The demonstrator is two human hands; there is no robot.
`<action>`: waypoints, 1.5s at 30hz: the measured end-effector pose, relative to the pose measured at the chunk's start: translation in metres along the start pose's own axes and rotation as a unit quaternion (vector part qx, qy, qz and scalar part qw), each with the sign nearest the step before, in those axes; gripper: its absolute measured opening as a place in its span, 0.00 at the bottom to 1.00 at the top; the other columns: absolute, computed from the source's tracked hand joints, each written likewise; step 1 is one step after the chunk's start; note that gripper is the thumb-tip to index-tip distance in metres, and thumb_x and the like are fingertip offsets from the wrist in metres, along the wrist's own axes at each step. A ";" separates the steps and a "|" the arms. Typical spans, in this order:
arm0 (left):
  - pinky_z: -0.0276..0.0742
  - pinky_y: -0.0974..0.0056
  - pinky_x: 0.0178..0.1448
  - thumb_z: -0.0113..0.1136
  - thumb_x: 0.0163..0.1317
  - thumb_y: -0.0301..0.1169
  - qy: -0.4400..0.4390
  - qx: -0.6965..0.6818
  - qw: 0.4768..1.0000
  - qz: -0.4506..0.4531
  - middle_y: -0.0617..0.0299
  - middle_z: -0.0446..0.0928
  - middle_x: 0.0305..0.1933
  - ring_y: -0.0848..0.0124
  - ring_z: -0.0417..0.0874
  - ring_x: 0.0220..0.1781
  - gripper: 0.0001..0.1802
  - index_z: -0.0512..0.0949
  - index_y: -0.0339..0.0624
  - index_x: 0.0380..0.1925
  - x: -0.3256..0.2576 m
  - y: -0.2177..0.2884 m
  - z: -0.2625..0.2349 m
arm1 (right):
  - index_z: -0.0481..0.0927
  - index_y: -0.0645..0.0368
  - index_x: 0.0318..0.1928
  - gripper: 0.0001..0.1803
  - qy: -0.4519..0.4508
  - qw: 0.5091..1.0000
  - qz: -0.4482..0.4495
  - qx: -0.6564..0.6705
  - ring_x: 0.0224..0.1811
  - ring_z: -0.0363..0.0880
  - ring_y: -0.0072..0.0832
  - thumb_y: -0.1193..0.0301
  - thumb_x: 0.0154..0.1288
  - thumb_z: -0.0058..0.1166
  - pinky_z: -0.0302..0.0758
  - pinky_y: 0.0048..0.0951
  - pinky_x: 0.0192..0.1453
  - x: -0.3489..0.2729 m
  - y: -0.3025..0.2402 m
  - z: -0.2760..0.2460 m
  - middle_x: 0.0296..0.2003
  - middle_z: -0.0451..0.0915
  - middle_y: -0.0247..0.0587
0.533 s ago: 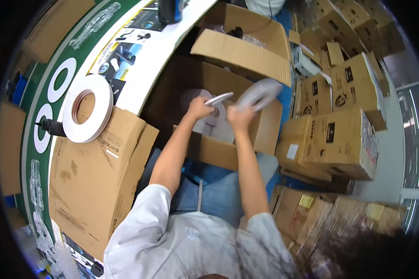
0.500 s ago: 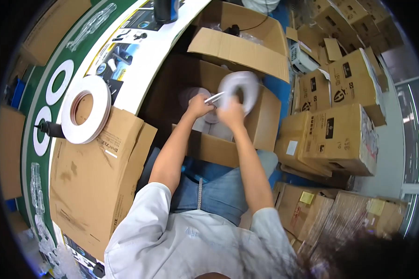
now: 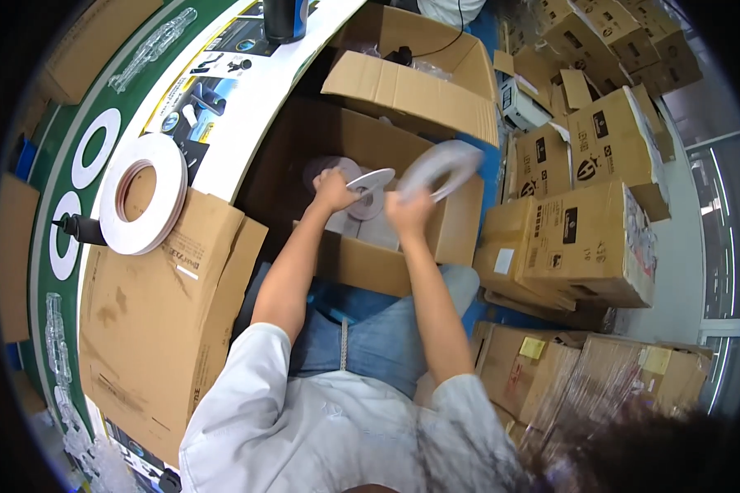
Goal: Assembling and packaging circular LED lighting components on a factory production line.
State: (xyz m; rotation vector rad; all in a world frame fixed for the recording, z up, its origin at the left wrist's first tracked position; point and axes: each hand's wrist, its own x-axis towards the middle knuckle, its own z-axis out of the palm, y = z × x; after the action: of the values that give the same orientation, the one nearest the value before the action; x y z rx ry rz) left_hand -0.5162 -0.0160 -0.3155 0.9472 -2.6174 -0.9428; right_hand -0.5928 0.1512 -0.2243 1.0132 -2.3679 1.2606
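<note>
Over an open cardboard box (image 3: pixel 360 261), my left hand (image 3: pixel 334 191) is closed on the edge of a thin white disc (image 3: pixel 373 178), seen tilted. To its right, my right hand (image 3: pixel 409 214) grips a larger white ring (image 3: pixel 423 168) by its near edge. This ring is tilted and smeared by motion, and it stands apart from the disc. Below the hands, more pale round pieces (image 3: pixel 372 205) lie inside the box, partly hidden by my left hand and the disc.
A stack of white rings (image 3: pixel 173 193) lies on a cardboard box (image 3: pixel 140 329) at left, beside a dark nozzle bottle (image 3: pixel 89 230). Two flat rings (image 3: pixel 96 149) rest on the green surface. Another open carton (image 3: pixel 415 90) stands beyond, with stacked boxes (image 3: pixel 580 242) at right.
My hands have drawn apart: the left has shifted left with the disc, and the ring in my right hand has swung right and tilted. The whole view has slid slightly.
</note>
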 end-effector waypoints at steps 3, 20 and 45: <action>0.60 0.52 0.65 0.70 0.38 0.54 -0.060 0.091 0.993 0.043 0.48 0.75 0.56 0.52 0.68 0.63 0.34 0.84 0.37 0.39 -0.012 0.019 0.005 | 0.75 0.64 0.30 0.12 -0.254 0.960 0.071 -0.090 0.38 0.81 0.57 0.68 0.48 0.55 0.76 0.51 0.42 -0.001 0.010 -0.001 0.32 0.80 0.64; 0.67 0.53 0.61 0.73 0.39 0.49 -0.146 0.159 0.976 -0.007 0.46 0.76 0.55 0.50 0.72 0.60 0.35 0.81 0.34 0.43 -0.011 0.018 -0.029 | 0.73 0.65 0.33 0.12 -0.166 0.985 0.041 -0.003 0.33 0.79 0.58 0.71 0.47 0.54 0.74 0.53 0.40 0.006 0.002 0.005 0.25 0.79 0.61; 0.78 0.53 0.53 0.70 0.39 0.42 -0.143 -0.014 0.980 -0.136 0.44 0.83 0.43 0.53 0.84 0.48 0.25 0.84 0.35 0.35 0.006 0.030 -0.040 | 0.76 0.63 0.35 0.14 -0.221 0.973 0.056 0.026 0.37 0.82 0.48 0.68 0.49 0.58 0.77 0.43 0.45 -0.018 0.013 0.039 0.31 0.81 0.55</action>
State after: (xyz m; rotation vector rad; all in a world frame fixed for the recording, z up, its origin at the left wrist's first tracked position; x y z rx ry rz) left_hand -0.5206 -0.0220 -0.2656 1.2721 -2.7399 -1.2650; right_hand -0.5859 0.1325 -0.2645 1.3074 -2.7678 1.2440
